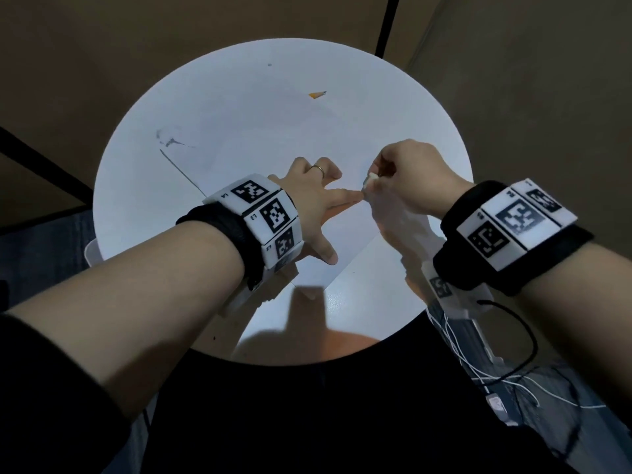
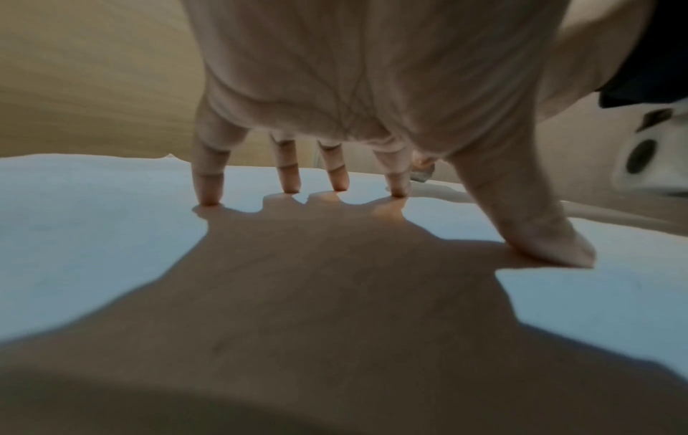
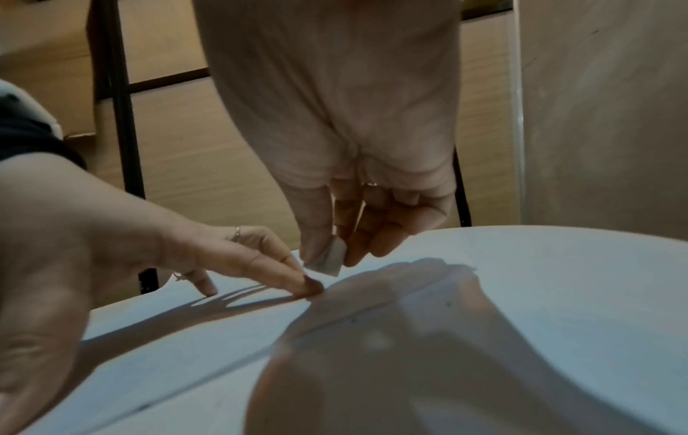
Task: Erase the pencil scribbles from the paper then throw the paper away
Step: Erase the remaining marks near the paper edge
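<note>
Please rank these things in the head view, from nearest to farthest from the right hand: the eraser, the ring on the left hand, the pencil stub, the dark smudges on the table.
1. Eraser: pinched in the right hand itself.
2. Ring: on the left hand, just to the left.
3. Pencil stub: farther back on the table.
4. Dark smudges: far left.

table [image 1: 191, 107]: round, white, glossy, brightly lit | floor [image 1: 102, 46]: tan wood grain, dim | black frame bar [image 1: 388, 25]: upright beyond table's far edge | wall [image 3: 603, 111]: plain beige, on the right
</note>
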`<state>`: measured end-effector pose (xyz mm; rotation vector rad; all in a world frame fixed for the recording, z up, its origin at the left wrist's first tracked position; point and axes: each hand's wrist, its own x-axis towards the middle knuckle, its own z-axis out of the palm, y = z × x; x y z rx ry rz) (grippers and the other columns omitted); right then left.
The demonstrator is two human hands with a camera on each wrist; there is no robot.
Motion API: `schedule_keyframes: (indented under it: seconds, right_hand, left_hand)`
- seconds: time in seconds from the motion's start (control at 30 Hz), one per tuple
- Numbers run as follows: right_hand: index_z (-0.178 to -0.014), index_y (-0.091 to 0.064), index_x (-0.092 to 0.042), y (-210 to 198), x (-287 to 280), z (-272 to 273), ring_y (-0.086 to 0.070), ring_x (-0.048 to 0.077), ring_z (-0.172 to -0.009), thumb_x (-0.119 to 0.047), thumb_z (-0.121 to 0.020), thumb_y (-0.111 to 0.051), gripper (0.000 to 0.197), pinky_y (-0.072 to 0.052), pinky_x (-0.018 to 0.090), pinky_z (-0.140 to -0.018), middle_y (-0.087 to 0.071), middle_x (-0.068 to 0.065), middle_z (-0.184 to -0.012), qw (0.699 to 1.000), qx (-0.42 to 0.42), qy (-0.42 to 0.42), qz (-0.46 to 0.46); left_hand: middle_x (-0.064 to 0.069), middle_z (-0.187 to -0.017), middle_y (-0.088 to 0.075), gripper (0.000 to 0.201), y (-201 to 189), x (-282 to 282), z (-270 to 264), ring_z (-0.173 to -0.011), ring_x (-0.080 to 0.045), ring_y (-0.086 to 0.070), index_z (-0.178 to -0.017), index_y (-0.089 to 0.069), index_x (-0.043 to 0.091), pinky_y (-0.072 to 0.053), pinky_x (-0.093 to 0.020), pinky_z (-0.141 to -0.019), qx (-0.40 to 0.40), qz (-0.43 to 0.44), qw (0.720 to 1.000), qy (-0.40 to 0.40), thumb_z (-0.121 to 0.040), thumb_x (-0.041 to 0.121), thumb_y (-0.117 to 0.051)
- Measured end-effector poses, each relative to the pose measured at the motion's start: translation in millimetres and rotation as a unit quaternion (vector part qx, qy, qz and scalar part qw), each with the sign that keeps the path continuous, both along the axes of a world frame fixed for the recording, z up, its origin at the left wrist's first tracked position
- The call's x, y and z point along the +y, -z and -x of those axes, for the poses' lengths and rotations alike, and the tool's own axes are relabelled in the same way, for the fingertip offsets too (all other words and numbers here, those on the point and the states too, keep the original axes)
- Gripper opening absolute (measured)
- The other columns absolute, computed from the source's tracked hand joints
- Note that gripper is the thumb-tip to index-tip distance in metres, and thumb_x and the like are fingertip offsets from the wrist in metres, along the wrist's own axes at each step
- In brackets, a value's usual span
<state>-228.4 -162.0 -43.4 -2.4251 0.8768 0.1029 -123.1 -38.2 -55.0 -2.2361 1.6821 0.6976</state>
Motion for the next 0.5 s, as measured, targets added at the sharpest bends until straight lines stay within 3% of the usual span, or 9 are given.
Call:
schedule_keyframes:
  seconds: [0.1,0.17,0.33,0.5]
  right_hand:
    - [-0.080,-0.064,-0.009,4,9,6,-0.052,0.014,-0.079,-0.013,-0.084,-0.064,0.006,-0.039,0.019,-0.059,-0.061,0.001,-0.081,0.999,-0.022,0.026,-0.017]
    - [-0.078,-0.063,-0.007,8,14,10,-0.053,0.014,-0.078,-0.014,-0.083,-0.064,0.008,-0.036,0.013,-0.059,-0.062,0.003,-0.081,0.998,-0.035,0.040,-0.033]
    - [-0.086,-0.064,-0.003,16,30,18,-0.051,0.016,-0.077,-0.015,-0.083,-0.064,0.012,-0.033,0.011,-0.058,-0.060,0.005,-0.082,0.999,-0.004,-0.012,-0.035]
    - [-0.087,-0.068,0.001,11,21,13,-0.053,0.015,-0.077,-0.015,-0.083,-0.064,0.017,-0.034,0.007,-0.054,-0.063,0.006,-0.081,0.999,-0.026,0.031,-0.015]
  left_hand:
    - [0.007,-0.149,-0.006,0.106,1,0,3,-0.135,-0.024,-0.011,-0.141,-0.009,0.056,-0.040,-0.045,-0.089,-0.015,-0.003,1.000,-0.002,-0.058,0.066,-0.074]
    - [0.007,-0.149,-0.004,0.109,1,1,4,-0.136,-0.025,-0.009,-0.141,-0.007,0.057,-0.040,-0.046,-0.089,-0.017,-0.006,1.000,-0.007,-0.056,0.066,-0.075]
    - [0.004,-0.151,-0.003,0.114,0,1,9,-0.136,-0.028,-0.010,-0.142,-0.007,0.053,-0.036,-0.041,-0.091,-0.013,-0.008,1.000,-0.017,-0.054,0.060,-0.080]
    - [0.003,-0.154,0.002,0.116,-1,1,11,-0.137,-0.030,-0.008,-0.144,-0.004,0.051,-0.036,-0.043,-0.095,-0.020,-0.013,1.000,-0.015,-0.056,0.060,-0.080]
